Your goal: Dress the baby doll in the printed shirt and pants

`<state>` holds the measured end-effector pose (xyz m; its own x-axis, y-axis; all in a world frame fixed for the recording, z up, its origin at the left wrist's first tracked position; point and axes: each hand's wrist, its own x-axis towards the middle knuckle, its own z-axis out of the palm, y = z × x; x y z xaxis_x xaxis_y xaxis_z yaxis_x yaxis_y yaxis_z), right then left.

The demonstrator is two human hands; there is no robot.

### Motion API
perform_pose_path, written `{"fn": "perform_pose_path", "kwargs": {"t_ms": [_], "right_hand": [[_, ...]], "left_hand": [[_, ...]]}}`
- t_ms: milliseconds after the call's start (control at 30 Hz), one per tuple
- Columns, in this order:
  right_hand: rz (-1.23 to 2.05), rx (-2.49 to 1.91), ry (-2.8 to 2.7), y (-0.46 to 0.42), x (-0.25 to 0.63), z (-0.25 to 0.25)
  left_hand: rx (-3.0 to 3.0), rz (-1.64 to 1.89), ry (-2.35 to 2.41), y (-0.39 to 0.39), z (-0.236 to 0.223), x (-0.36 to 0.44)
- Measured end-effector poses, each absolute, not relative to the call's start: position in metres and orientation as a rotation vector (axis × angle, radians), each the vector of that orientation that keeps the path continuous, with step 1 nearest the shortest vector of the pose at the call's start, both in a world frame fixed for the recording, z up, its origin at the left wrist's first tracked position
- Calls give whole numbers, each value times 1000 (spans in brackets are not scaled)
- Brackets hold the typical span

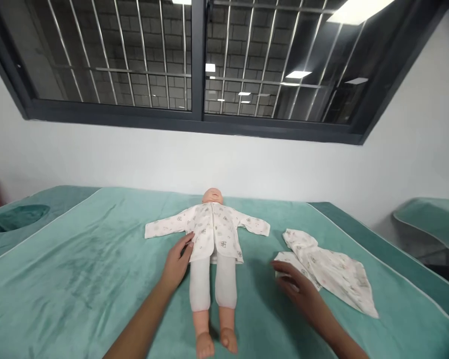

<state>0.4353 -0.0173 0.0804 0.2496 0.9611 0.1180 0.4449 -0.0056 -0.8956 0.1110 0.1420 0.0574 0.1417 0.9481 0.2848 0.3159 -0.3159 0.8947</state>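
A baby doll (213,195) lies on its back with its head toward the wall. It wears a white patterned jacket (224,232), arms spread to both sides, and white leggings (199,284) that end above the bare feet. My left hand (178,260) rests at the jacket's lower left edge, fingers apart and touching the cloth. To the right, my right hand (297,283) is over the near edge of crumpled white patterned baby pants (340,271), fingers loosely bent and apart. Whether it touches them I cannot tell.
A green padded massage table (108,284) carries everything, with a face hole (18,218) at its left end. Behind it stands a white wall (164,159) with a dark-framed barred window (198,65). Another green surface (434,219) is at the far right.
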Motion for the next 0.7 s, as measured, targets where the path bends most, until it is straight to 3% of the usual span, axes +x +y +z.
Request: {"fn": "perform_pose_path", "kwargs": {"t_ms": [367, 700], "right_hand": [[326, -2057, -1149, 108, 482, 76], [138, -2016, -1043, 174, 525, 48]], "left_hand": [[1603, 1259, 1222, 144, 55, 107], [1535, 1286, 1249, 151, 50, 108]]}}
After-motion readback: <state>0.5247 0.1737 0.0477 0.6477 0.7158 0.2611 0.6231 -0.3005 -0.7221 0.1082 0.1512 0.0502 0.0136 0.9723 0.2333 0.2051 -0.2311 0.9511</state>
